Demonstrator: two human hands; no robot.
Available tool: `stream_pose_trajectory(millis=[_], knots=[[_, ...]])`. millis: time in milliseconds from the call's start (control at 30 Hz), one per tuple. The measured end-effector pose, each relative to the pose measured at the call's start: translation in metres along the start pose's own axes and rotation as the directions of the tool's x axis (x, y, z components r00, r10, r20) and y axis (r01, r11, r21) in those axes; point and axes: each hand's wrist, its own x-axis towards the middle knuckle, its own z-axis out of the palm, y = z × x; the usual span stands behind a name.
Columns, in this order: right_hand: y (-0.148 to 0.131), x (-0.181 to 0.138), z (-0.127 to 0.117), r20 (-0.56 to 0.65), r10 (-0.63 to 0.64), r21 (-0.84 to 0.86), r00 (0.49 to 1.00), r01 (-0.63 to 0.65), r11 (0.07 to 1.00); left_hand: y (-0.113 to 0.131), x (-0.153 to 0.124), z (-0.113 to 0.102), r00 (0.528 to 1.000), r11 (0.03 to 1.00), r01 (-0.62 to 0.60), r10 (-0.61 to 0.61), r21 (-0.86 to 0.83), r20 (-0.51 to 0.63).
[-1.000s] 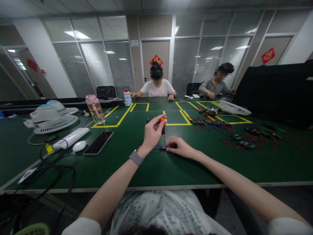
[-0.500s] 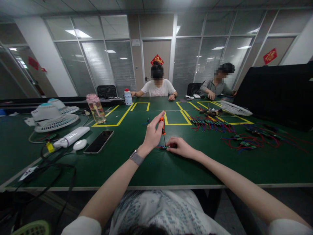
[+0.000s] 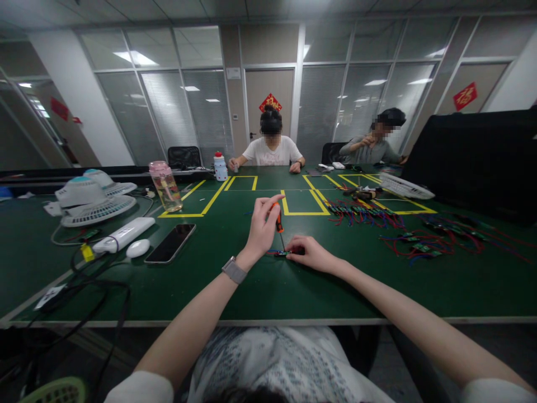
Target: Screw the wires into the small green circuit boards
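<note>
My left hand [image 3: 260, 228] is closed round the orange and black handle of a screwdriver [image 3: 279, 225], its index finger stretched over the top. The screwdriver stands nearly upright, its thin shaft running down to a small green circuit board [image 3: 282, 254] on the table. My right hand [image 3: 309, 252] pinches the right end of that board between thumb and fingers and holds it against the tabletop. Red and blue wires leave the board's left side. Exactly where the tip meets the board is too small to make out.
Wired circuit boards [image 3: 364, 212] lie in a row at the right, with more loose boards [image 3: 423, 246] nearer me. At the left are a phone [image 3: 171, 244], a white mouse [image 3: 137, 248], a power strip [image 3: 125, 234], a fan [image 3: 96, 201] and a bottle [image 3: 166, 187]. Two people sit opposite.
My left index finger has bent a little more over the screwdriver's handle. My right hand and the board stay in place. The person at the far right has raised a hand toward the head.
</note>
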Motion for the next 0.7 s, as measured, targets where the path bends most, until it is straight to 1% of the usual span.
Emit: stream_pose_trajectory(millis=[67, 133, 233, 300, 433, 533, 600, 700], knots=[[0.0004, 0.0002, 0.0001, 0.002, -0.002, -0.006, 1.0, 0.002, 1.0, -0.0013, -0.0005, 0.0017, 0.999, 0.996, 0.015, -0.012, -0.082, 0.041], [0.0006, 0.0004, 0.0, 0.004, -0.005, -0.011, 1.0, 0.005, 1.0, -0.0009, -0.0005, 0.0036, 0.996, 0.98, 0.056, -0.042, -0.189, 0.076], [0.0005, 0.0004, -0.0004, 0.006, -0.008, -0.016, 1.0, 0.008, 1.0, 0.0026, 0.0, 0.0051, 0.992, 0.952, 0.109, -0.085, -0.286, 0.096], [0.0002, 0.0002, -0.0006, 0.006, -0.009, -0.017, 1.0, 0.009, 1.0, 0.0054, 0.0005, 0.0045, 0.994, 0.959, 0.098, -0.081, -0.267, 0.076], [0.0002, 0.0, -0.0003, 0.004, -0.008, -0.015, 1.0, 0.008, 1.0, 0.0077, 0.0007, 0.002, 1.0, 0.996, 0.001, -0.001, -0.092, -0.004], [0.001, 0.0, 0.0002, 0.004, -0.006, -0.017, 1.0, 0.006, 1.0, 0.0071, -0.0002, 0.0006, 0.999, 0.999, -0.035, 0.034, -0.013, -0.013], [0.0014, 0.0001, 0.0002, 0.003, -0.009, -0.015, 1.0, 0.01, 1.0, 0.0061, -0.0007, 0.0001, 0.999, 0.999, -0.043, 0.043, -0.007, 0.008], [0.001, 0.0001, -0.0002, 0.005, -0.012, -0.012, 1.0, 0.012, 1.0, 0.0039, -0.001, 0.0003, 0.998, 0.997, -0.037, 0.04, -0.07, 0.044]])
